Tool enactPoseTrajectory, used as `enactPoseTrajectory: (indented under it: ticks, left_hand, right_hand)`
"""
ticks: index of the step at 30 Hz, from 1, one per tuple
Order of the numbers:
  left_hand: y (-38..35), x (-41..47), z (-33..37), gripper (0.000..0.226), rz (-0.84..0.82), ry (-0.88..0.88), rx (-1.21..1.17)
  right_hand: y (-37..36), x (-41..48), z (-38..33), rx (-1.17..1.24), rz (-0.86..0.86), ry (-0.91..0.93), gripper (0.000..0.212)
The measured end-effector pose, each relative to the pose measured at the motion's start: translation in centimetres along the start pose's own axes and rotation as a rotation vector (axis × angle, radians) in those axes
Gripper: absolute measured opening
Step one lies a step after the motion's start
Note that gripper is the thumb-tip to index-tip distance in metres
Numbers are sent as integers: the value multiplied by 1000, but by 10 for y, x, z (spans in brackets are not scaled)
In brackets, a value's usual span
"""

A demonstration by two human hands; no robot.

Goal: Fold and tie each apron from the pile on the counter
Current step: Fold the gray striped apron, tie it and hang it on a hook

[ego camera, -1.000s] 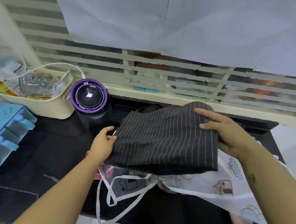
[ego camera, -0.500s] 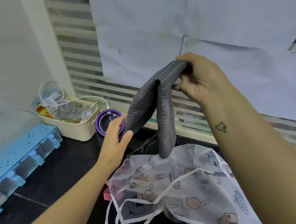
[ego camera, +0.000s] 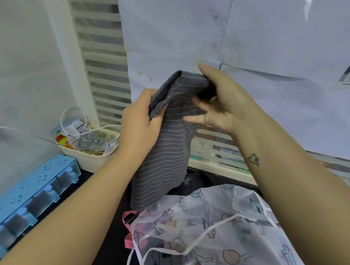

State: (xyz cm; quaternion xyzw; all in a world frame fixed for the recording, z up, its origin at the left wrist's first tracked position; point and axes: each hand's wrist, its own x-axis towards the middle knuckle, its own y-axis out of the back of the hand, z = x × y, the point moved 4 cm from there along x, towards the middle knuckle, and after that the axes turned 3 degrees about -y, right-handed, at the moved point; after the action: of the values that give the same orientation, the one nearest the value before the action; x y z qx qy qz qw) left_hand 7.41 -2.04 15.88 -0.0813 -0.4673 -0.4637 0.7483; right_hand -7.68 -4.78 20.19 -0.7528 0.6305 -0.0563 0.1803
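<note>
A folded dark grey pinstriped apron (ego camera: 164,152) hangs upright in the air above the black counter (ego camera: 110,241). My right hand (ego camera: 219,102) pinches its top fold between thumb and forefinger, the other fingers spread loose. My left hand (ego camera: 139,124) grips the apron's left edge a little lower. Below it, on the counter, lies a sheer white apron (ego camera: 214,237) printed with cartoon figures, its white ties trailing toward the front edge. A pink cloth (ego camera: 128,227) peeks out from under its left side.
A cream basket (ego camera: 91,153) of packets and a white cable stands at the back left. A blue plastic rack (ego camera: 22,201) lies along the left edge. Behind the counter rises a slatted window covered with paper sheets (ego camera: 257,45).
The folded pinstriped apron went from lying flat over the pile to hanging in the air. My left hand has moved up from below it and now grips its left edge.
</note>
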Motion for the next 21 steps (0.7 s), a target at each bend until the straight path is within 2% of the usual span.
enactPoseTrajectory:
  ticks: [2,4,7,10,14,18,21]
  left_hand:
    - [1,7,3,21,-20,-61,53]
    - [1,10,5,25,-53,-99,81]
    - [-3,-2,-6,33,-167,-66,68]
    - [-16,-42,-41,41,-314,142,75]
    - [-35,-87,-80,23,-420,358,170]
    - [-35,-88,-95,20,-378,443,159]
    - [-15,-70,-95,22,-180,485,146]
  right_hand:
    - [0,1,3,-197,-40,-44,24]
    - [2,4,3,-264,-53,-55,27]
    - [6,9,11,-97,-52,-87,23]
    - [7,13,27,60,-9,-88,13]
    - [8,13,33,313,5,-87,22]
    - [9,11,23,488,3,-68,27]
    - [15,13,23,522,14,-81,27]
